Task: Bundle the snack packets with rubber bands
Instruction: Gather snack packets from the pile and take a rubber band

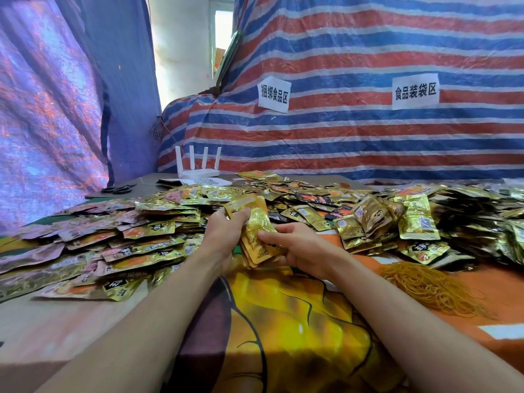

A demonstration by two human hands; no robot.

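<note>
Loose gold foil snack packets [113, 245] heap the tabletop [42, 330] at 9 o'clock of the left hand [224, 236], which grips a small stack of gold packets [258, 236]. The right hand [300, 251] pinches its lower end. Tan rubber bands [431, 287] lie at 4 o'clock, apart.

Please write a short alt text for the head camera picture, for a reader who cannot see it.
The left hand and right hand hold a small stack of gold snack packets over an orange printed cover. Loose packets lie heaped behind them, and a pile of rubber bands lies at the right.
</note>
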